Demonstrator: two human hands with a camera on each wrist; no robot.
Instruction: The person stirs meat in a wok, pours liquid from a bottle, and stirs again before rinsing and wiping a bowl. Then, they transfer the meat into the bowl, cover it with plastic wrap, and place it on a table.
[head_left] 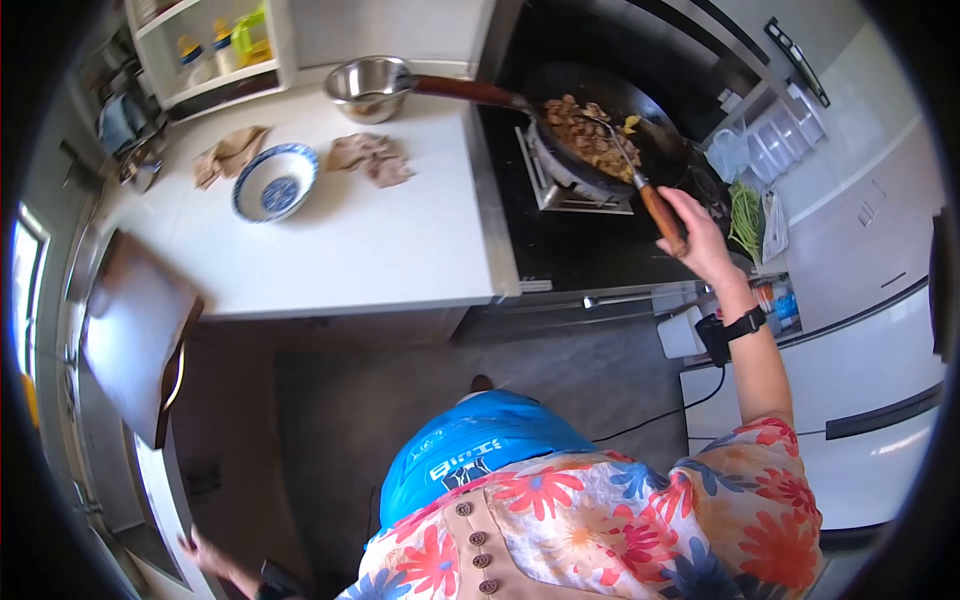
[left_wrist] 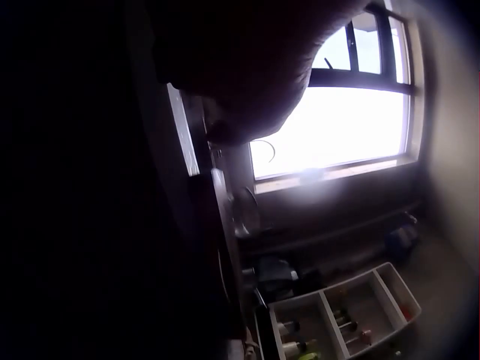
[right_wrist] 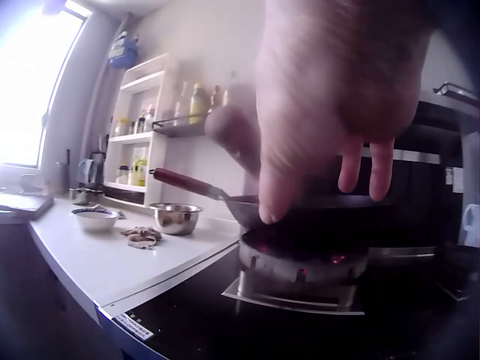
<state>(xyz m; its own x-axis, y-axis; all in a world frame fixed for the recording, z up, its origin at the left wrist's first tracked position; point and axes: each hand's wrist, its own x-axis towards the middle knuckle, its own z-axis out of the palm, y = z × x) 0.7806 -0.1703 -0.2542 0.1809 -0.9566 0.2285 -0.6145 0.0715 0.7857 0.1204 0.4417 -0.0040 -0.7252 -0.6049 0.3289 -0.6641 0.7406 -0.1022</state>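
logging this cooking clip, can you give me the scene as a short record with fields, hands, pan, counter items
right hand: right hand grips the wooden handle of a spatula that reaches into the wok
left hand: left hand low beside the body, away from the stove; grip cannot be told
wok: dark wok on the burner, holding browned food pieces
counter: white counter left of the stove
on counter: blue and white bowl, steel bowl, two crumpled cloths
right of stove: green beans
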